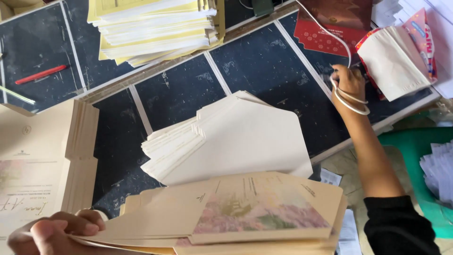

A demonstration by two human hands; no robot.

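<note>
Cards [245, 215], cream-coloured with a pale floral print on the top one, lie fanned at the bottom of the view, just below the stack of blank envelopes [226, 141], which serves here as landmark. The left hand [52, 231], lower left of the envelopes, has its grip closed on the left end of the fan, fingers curled over the top edge. The right hand [348, 81], upper right of the envelopes and well apart from them, has its grip closed narrowly around a white cord [351, 101], which loops about the wrist and runs up toward the red printed packet [325, 35]. Right of that hand lies an opened packet showing a cream lining [394, 61]. Above the envelopes a tall pile of yellow-edged booklets [155, 28] sits on the dark scratched counter [264, 66]; a further card stack [42, 160] stands to the left, and a red pen [41, 74] lies to the upper left.

Risk, as a judgement: the fan is held at one end only, so its free right side may sag, slide and spill toward the envelopes. The cord wound around the wrist may snag and drag the packets nearby.
</note>
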